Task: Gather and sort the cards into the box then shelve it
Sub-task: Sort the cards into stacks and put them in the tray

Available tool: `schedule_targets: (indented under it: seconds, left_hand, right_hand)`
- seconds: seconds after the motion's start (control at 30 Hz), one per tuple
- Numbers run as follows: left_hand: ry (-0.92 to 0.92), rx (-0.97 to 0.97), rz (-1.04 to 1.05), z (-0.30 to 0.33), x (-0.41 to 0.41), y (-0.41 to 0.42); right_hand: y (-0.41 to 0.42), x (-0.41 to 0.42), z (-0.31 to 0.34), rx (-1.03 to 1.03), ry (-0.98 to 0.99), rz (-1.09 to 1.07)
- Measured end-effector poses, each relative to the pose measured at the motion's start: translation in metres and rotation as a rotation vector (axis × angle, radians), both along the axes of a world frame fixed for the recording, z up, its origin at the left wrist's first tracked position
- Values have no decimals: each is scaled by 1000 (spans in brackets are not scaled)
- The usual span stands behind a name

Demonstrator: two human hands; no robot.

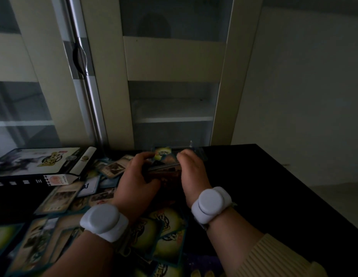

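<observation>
- At the far left of the black table [274,176] lies the printed box [37,159], flat, its white-edged flap open toward the middle; it sits well left of both hands and neither hand touches it.
- Between the box and the hands, and on toward the near edge, loose cards [64,194] lie scattered and overlapping, some showing sepia faces, others yellow-green backs.
- The left hand [136,176], with a white round band [104,221] on the wrist, reaches out over the spread of cards; its fingers curl round the left side of a stack of cards [164,166].
- That stack sits between the two hands, far of the scattered cards and right of the box; its top card shows a yellow-green back. The light is dim and the stack blurred, so I cannot tell whether it rests on the table or is lifted off it.
- The right hand [191,170], also with a white band [211,205] and a cream ribbed sleeve [270,256] behind it, closes on the right side of the same stack, so the hands stand close together with only the cards between them.
- Just far of the hands something clear and plastic [196,149] shows faintly; I cannot make out what it is.
- Behind the table stands a pale cabinet [174,56] with glass panels, a shelf [174,118] visible inside, and a metal handle [80,58] toward its left.
- To the right the table is dark, with a plain wall [304,76] beyond.
</observation>
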State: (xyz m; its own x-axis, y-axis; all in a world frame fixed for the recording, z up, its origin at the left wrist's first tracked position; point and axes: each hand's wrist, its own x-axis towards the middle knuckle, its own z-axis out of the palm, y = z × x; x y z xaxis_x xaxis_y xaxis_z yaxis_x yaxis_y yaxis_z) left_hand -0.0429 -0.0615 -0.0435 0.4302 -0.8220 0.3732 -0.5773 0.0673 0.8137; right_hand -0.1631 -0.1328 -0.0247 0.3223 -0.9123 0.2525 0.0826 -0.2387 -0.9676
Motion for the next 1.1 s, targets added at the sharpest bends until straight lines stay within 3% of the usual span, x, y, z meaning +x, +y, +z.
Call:
schedule_targets:
  seconds: [0.3,0.6,0.83,1.03,1.1]
  left_hand:
    - [-5,10,-47,-1,3,-1]
    - [-70,23,-37,2,-2,1]
    - [-157,47,51,2,-8,2]
    - [-272,49,101,1,-12,3]
    - [-299,56,95,4,-14,3]
  right_hand:
    - [-13,4,-10,308,-179,2]
    - [-13,8,-13,197,-123,-11]
    - [5,12,7,19,205,17]
    - [4,6,5,14,233,-83]
    - [4,-1,6,100,207,-89]
